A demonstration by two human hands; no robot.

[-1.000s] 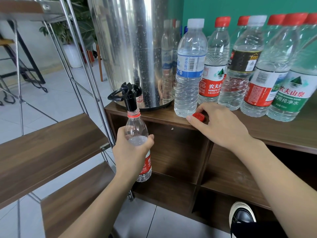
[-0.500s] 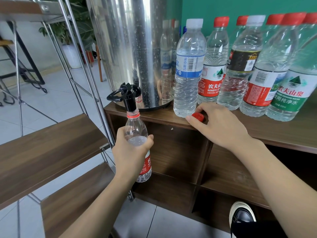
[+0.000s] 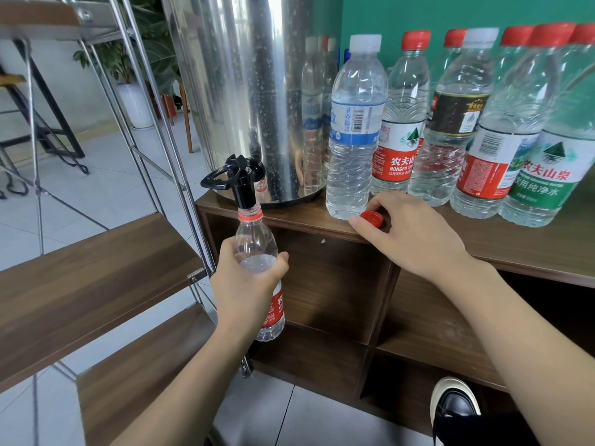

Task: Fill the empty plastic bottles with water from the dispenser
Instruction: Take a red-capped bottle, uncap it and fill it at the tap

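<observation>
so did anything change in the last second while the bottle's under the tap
Almost nothing visibly changed. The left hand still grips the bottle with its mouth up at the black tap of the steel dispenser. The right hand still rests on the wooden counter, fingers at the loose red cap. The row of capped bottles has not moved.

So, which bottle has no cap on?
The small red-labelled bottle in the left hand, under the dispenser tap; the standing ones are capped.
</observation>
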